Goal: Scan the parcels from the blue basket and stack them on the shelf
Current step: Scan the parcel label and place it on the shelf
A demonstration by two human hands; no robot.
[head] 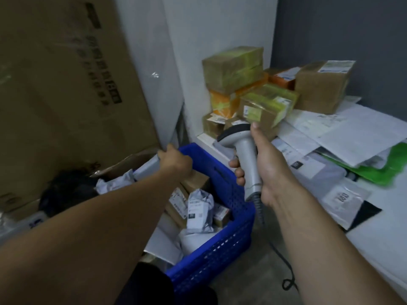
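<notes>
Blue basket (233, 219) at 6 o'clock, parcels (199, 209) inside. Right hand (267, 170) grips scanner (243, 148) handle, 3 o'clock of centre. Left hand (176, 160) over basket's far rim, holding grey mailer (147, 167). Boxes (235, 69) stacked on shelf (206, 138), 1 o'clock.

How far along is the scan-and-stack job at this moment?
Done: stacked boxes and flat mailers already lie on the shelf. In hand: the right hand grips the scanner, while the left hand appears to grip a grey parcel at the far edge of the blue basket. Left: several parcels remain in the basket, unscanned as far as can be told.
</notes>
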